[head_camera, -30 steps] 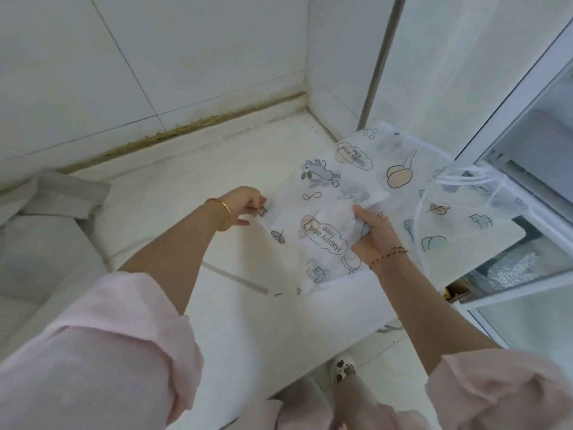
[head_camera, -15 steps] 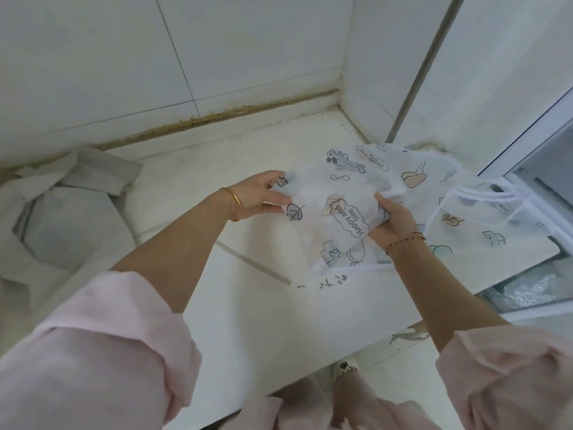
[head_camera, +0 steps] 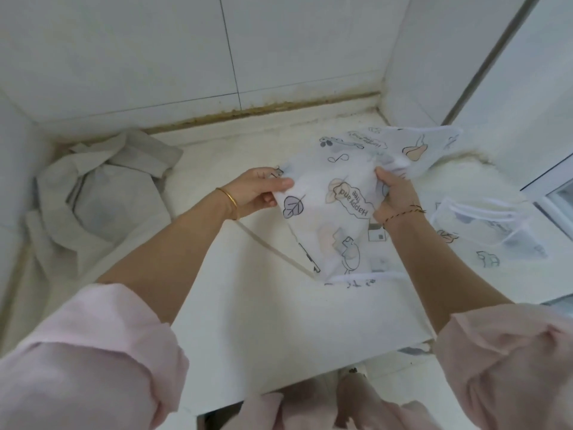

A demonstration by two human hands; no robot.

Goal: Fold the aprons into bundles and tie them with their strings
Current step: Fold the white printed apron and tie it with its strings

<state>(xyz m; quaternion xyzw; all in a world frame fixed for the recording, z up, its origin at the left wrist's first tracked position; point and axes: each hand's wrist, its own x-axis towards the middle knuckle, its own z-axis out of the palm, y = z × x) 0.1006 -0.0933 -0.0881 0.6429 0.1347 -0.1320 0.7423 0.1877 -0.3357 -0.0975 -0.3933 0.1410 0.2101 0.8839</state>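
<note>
A thin white apron (head_camera: 331, 218) printed with cartoons and the words "Happy and free" is held up off the white counter (head_camera: 248, 305), partly folded. My left hand (head_camera: 257, 193) pinches its left edge, thumb on top. My right hand (head_camera: 393, 193) grips its right side, fingers curled into the cloth. The rest of the apron trails right across the counter, with its white strings (head_camera: 483, 212) looped near the window. A pale tie strip (head_camera: 273, 246) lies on the counter under my left forearm.
A crumpled grey-white apron (head_camera: 102, 193) lies in the back left corner against the tiled wall (head_camera: 155, 57). A window frame (head_camera: 552, 187) borders the counter on the right. Below the counter's front edge, feet in slippers (head_camera: 353, 377) stand on the floor.
Both hands have lifted the folded part of the apron off the counter and drawn it a little nearer. The view has swung left, showing more of the grey apron.
</note>
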